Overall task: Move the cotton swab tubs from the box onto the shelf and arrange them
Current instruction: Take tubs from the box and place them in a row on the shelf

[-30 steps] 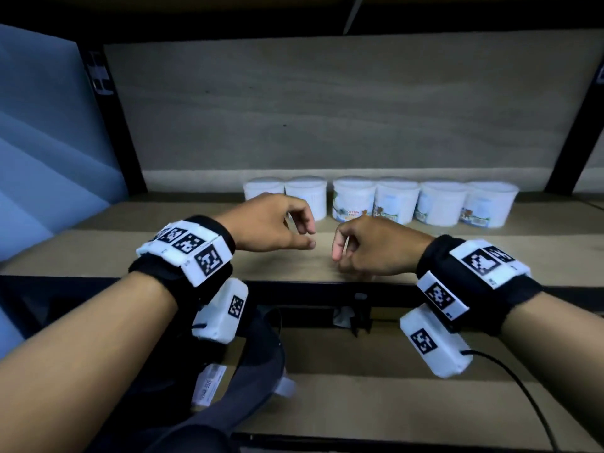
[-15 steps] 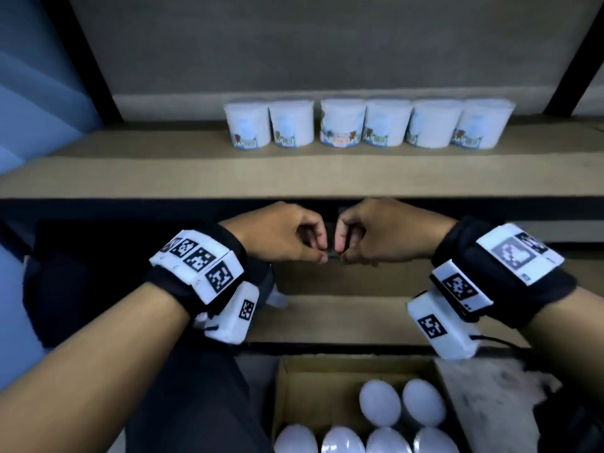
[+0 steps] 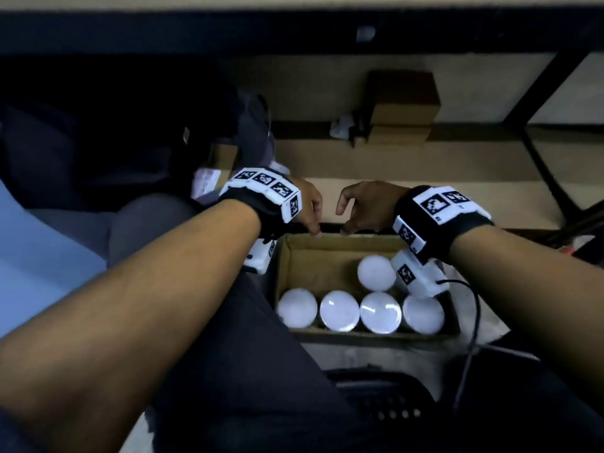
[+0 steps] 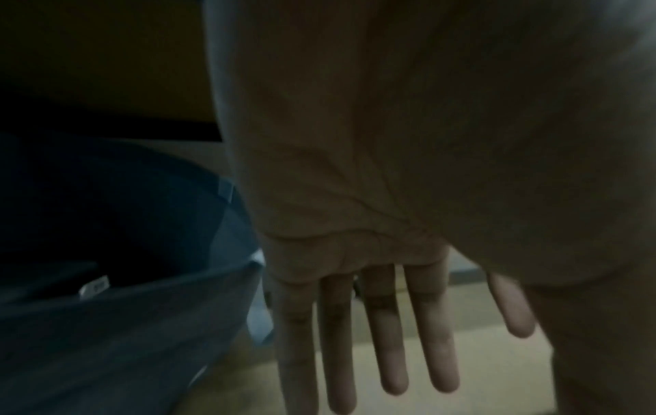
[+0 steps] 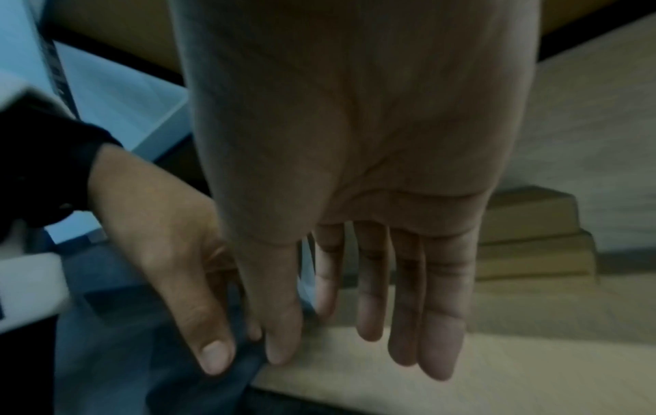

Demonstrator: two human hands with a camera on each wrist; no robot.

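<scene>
A cardboard box (image 3: 295, 256) sits on the floor below me, with several white-lidded cotton swab tubs (image 3: 380, 312) inside; one tub (image 3: 376, 273) stands alone in the second row. My left hand (image 3: 310, 210) and right hand (image 3: 354, 207) hover side by side over the box's far edge, fingers pointing down and holding nothing. The wrist views show straight, relaxed fingers on the left hand (image 4: 373, 337) and the right hand (image 5: 383, 303). The shelf with the placed tubs is out of view.
A lower shelf board (image 3: 425, 165) runs behind the box, with stacked small cardboard boxes (image 3: 403, 106) on it. A black shelf post (image 3: 536, 103) stands at right. A dark bag (image 3: 163, 132) lies at left, my knee (image 3: 157, 223) beside the box. A cable (image 3: 474, 315) trails at right.
My view has tipped down from the shelf row to the box on the floor. Both hands dropped from the shelf front to just above the box and uncurled.
</scene>
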